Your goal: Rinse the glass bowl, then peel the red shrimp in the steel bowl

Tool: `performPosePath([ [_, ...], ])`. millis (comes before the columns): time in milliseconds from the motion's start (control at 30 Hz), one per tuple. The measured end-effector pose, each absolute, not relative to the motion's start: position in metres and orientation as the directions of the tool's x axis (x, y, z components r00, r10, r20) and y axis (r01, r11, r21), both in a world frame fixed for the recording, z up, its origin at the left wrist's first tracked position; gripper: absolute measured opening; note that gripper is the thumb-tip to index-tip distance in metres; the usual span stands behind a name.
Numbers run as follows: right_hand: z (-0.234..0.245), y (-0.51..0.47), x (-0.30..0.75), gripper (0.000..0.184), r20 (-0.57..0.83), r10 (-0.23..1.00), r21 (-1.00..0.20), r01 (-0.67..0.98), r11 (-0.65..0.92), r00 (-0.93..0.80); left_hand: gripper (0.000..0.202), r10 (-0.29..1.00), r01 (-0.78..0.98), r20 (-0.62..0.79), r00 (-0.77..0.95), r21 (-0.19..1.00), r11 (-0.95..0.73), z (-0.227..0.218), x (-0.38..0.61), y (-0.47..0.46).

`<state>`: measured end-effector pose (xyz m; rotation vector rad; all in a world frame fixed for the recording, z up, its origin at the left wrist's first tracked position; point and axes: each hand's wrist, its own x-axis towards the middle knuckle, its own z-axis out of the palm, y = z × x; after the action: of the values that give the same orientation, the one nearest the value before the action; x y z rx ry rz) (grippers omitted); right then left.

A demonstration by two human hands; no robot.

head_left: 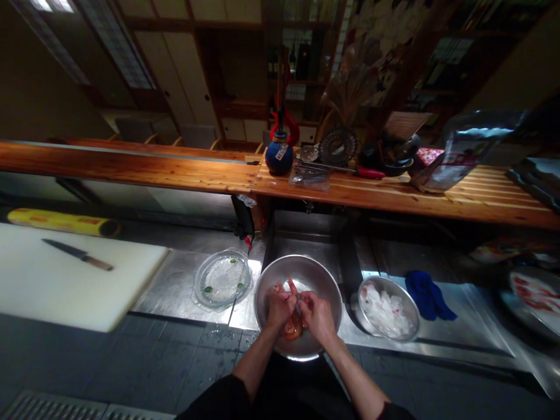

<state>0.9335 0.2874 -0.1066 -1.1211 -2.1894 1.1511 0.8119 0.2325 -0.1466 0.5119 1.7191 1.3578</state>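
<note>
A large steel bowl [263, 303] stands in front of me at the edge of the sink, with reddish-orange shrimp [292, 332] in its lower part. My left hand [280, 308] is over the bowl, its fingers closed around what looks like a shrimp. Close beside it, my right hand [315, 315] pinches at the same shrimp, fingertips nearly touching those of the left. Small details between the fingers are hidden. To the right is a smaller steel bowl [389, 309] holding white ice-like chunks with reddish bits.
A clear round dish [222, 279] with green leaves sits left of the bowl. Farther left, a knife [79, 254] lies on a white cutting board [118, 286] near a yellow roll [63, 223]. A blue cloth [429, 296] lies right. A wooden counter [188, 175] runs behind.
</note>
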Motion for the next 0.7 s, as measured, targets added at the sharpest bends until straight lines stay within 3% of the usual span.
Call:
performPosePath([
  [100, -0.105, 0.295, 0.930, 0.018, -0.065, 0.799, -0.884, 0.406, 0.232, -0.598, 0.022, 0.775, -0.162, -0.352, -0.525, 0.935, 0.314, -0.144, 0.805, 0.235],
  [200, -0.106, 0.302, 0.928, 0.023, -0.259, 0.739, -0.960, 0.251, -0.126, -0.622, 0.020, 0.780, -0.169, -0.360, -0.512, 0.933, 0.319, -0.136, 0.800, 0.236],
  [267, -0.107, 0.306, 0.928, 0.026, -0.350, 0.661, -0.927, 0.145, -0.345, -0.664, 0.019, 0.791, -0.192, -0.370, -0.487, 0.929, 0.317, -0.129, 0.797, 0.236],
  [400, -0.103, 0.308, 0.929, 0.031, -0.398, 0.561, -0.828, 0.020, -0.561, -0.726, 0.017, 0.830, -0.273, -0.369, -0.418, 0.923, 0.273, -0.113, 0.796, 0.236],
  [500, -0.098, 0.307, 0.931, 0.031, -0.488, 0.463, -0.677, -0.014, -0.735, -0.740, 0.019, 0.852, -0.317, -0.352, -0.388, 0.919, 0.235, -0.108, 0.798, 0.235],
  [600, -0.097, 0.309, 0.931, 0.033, -0.531, 0.420, -0.622, 0.003, -0.783, -0.736, 0.021, 0.857, -0.303, -0.336, -0.391, 0.926, 0.224, -0.111, 0.798, 0.235],
  [700, -0.100, 0.313, 0.929, 0.037, -0.481, 0.540, -0.774, 0.045, -0.632, -0.691, 0.020, 0.840, -0.235, -0.317, -0.441, 0.944, 0.232, -0.116, 0.797, 0.234],
])
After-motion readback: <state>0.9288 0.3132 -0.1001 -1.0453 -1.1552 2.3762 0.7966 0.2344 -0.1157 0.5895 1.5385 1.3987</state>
